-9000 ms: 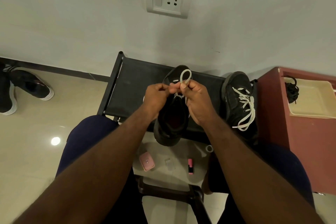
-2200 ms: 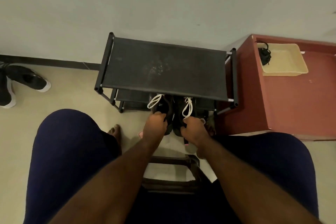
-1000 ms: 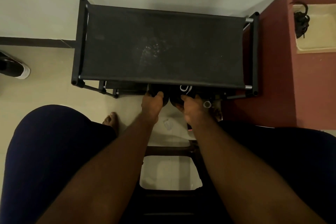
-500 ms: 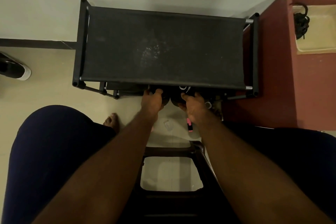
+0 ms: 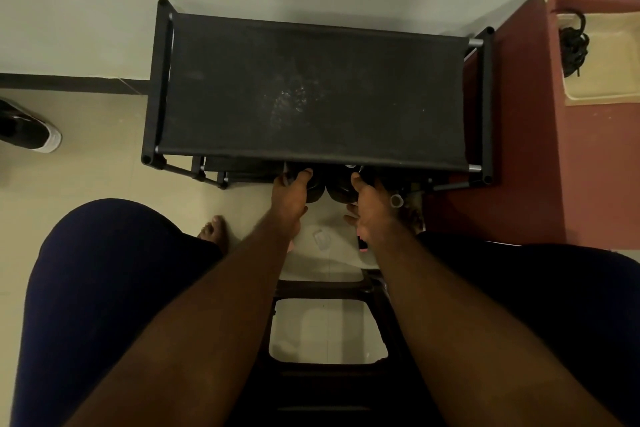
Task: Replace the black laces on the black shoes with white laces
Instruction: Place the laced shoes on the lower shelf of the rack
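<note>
Step, judged: stowing shoes (image 5: 316, 189) under rack (image 5: 311, 90) top shelf. Left hand (image 5: 289, 198) pinches heel; right hand (image 5: 373, 210) touches heel, grip indeterminate. Next: release, withdraw.

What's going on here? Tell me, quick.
A seated person reaches both hands down under the top shelf of the black rack. The left hand rests on the heel of the left shoe, the right hand on the right shoe, where a bit of white lace shows. Black laces lie in the beige tray on the red cabinet.
</note>
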`<state>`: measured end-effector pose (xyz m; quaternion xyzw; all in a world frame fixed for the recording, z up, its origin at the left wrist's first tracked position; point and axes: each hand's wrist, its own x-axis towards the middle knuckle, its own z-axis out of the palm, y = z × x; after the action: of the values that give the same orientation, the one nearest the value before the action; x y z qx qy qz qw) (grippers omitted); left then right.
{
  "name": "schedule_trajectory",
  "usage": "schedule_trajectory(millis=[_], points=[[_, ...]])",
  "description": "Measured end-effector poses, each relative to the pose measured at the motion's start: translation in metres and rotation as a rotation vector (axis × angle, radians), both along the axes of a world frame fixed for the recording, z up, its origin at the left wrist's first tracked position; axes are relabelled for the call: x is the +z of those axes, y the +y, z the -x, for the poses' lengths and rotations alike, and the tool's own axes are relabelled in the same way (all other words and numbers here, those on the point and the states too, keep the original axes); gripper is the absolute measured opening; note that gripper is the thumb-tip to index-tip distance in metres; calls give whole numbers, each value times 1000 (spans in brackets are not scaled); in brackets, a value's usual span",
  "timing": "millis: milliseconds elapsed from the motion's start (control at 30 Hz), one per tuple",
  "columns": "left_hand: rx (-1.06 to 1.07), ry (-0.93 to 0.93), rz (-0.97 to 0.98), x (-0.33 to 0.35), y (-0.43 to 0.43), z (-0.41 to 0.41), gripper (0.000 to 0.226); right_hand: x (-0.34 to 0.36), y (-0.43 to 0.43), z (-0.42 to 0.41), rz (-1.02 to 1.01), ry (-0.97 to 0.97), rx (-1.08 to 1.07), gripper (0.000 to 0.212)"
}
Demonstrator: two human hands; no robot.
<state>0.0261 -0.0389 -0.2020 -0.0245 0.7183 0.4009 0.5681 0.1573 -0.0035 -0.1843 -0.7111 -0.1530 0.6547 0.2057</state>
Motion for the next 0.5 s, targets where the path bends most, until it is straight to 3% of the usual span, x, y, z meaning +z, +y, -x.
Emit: schedule_trajectory(millis=[333,500], points=[[-31,-127,-52,0,-11,6,49,-5,-8,-4,20,168,-175,45],[-268,-165,-7,8,-17,21,46,9,-13,-21,41,231,-221,48]])
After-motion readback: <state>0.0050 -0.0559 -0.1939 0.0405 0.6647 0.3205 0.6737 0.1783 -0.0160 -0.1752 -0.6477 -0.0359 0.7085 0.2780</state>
